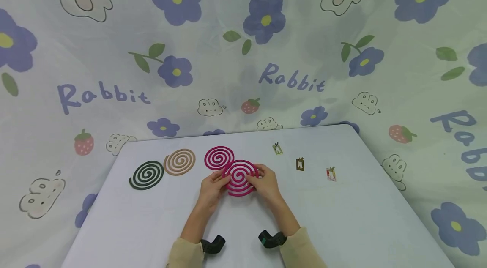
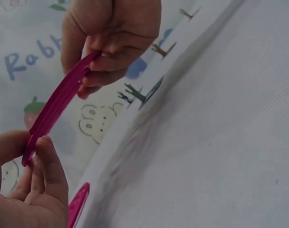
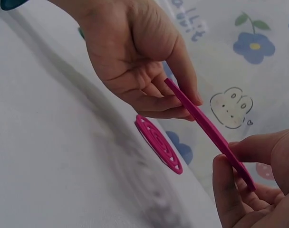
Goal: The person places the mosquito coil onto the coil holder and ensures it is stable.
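Both hands hold a magenta mosquito coil [image 1: 239,178] above the white table, one at each side. My left hand [image 1: 211,187] pinches its left edge between thumb and fingers. On the opposite edge, my right hand [image 1: 268,183] pinches it the same way, thumb on top. Edge-on in the right wrist view, the coil [image 3: 206,126] looks thin and flat. Just behind it on the table lies a second magenta coil [image 1: 217,157], partly overlapped by the held one in the head view.
A tan coil [image 1: 180,162] and a dark green coil [image 1: 147,175] lie to the left. On the right are three small metal stands: a pale one [image 1: 278,149], a brownish one [image 1: 300,164] and a red-and-white one [image 1: 331,174]. A patterned cloth [image 1: 217,48] hangs behind.
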A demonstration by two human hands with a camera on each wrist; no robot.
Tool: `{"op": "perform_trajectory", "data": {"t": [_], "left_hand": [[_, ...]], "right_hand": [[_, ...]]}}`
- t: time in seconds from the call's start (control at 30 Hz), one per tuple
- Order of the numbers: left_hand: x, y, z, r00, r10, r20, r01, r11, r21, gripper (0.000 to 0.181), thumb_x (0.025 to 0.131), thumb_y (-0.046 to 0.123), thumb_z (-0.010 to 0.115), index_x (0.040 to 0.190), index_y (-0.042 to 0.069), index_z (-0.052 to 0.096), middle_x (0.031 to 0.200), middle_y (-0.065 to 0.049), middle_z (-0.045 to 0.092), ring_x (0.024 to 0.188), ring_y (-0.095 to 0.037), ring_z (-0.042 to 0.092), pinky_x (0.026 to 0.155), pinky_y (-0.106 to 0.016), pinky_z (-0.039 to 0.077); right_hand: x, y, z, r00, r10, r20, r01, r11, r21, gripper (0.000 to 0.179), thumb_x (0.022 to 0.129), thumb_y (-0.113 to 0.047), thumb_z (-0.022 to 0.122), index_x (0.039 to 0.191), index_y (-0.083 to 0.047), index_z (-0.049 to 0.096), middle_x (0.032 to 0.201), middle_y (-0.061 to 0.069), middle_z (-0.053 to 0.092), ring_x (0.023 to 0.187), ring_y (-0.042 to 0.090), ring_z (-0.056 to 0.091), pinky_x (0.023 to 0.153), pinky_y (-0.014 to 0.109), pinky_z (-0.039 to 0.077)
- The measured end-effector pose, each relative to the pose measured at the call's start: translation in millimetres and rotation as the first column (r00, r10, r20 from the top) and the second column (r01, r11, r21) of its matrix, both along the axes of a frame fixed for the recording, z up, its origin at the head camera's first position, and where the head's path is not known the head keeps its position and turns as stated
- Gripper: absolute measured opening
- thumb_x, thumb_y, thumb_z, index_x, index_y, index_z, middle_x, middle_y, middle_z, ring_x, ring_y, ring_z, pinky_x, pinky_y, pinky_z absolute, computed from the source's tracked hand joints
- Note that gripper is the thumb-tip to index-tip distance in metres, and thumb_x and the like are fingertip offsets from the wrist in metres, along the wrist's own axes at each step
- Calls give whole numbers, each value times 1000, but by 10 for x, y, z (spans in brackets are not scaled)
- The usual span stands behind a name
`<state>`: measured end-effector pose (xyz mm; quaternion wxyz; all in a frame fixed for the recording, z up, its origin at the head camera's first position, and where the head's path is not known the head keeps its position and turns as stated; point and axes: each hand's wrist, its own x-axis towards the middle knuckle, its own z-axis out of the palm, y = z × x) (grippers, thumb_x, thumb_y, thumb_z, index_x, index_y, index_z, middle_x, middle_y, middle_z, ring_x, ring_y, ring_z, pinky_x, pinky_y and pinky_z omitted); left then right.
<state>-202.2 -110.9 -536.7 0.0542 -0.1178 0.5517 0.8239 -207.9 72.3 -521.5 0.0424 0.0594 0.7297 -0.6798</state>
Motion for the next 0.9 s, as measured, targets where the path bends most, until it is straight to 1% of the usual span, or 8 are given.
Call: {"op": "perform_trajectory", "data": {"t": [0.1,0.27,0.43,0.53,0.67,0.9], "left_hand": [[-27,30,5,1000,-16,-8,16,1000,-2,50,89,3,70,132,-9,48,115,-14,63,95,-14,65,81,-27,54],[-61,87,10,1000,-11,-8,11,1000,-6,50,89,3,70,133,-9,48,110,-11,64,90,-12,64,77,-25,54],[-65,148,16,999,-26,-19,25,1000,-12,53,90,4,69,135,-10,46,109,-10,63,88,-12,63,76,-24,54],[-66,183,-3,1000,-24,-3,24,1000,-4,52,89,4,70,134,-9,47,108,-10,63,88,-13,63,77,-24,54],[-66,230,-37,1000,-30,5,30,1000,1,50,89,4,70,133,-9,48,109,-11,63,89,-13,63,78,-25,54],[-79,301,-36,998,-58,-20,58,998,-6,52,90,8,70,134,-9,48,116,-14,61,94,-14,63,81,-26,54]], "right_hand": [[-21,40,4,1000,-2,4,2,1000,-17,46,85,-9,76,126,1,57,102,13,67,84,19,66,65,31,57],[-56,109,24,1000,-1,18,1,1000,-28,45,85,-10,76,125,0,57,103,13,68,87,20,66,68,31,57],[-70,180,64,1000,1,11,0,999,-34,44,85,-11,76,124,0,58,104,14,68,88,21,67,68,33,58],[-62,212,55,1000,3,13,-2,1000,-11,45,85,-13,76,125,0,58,105,13,68,89,21,67,70,32,57],[-50,247,20,999,-10,35,9,1000,5,45,86,-14,76,125,0,58,106,14,68,90,22,66,71,32,57],[-69,304,-4,998,-46,50,46,999,9,45,86,-17,76,125,-2,58,107,13,69,90,21,66,71,32,57]]}}
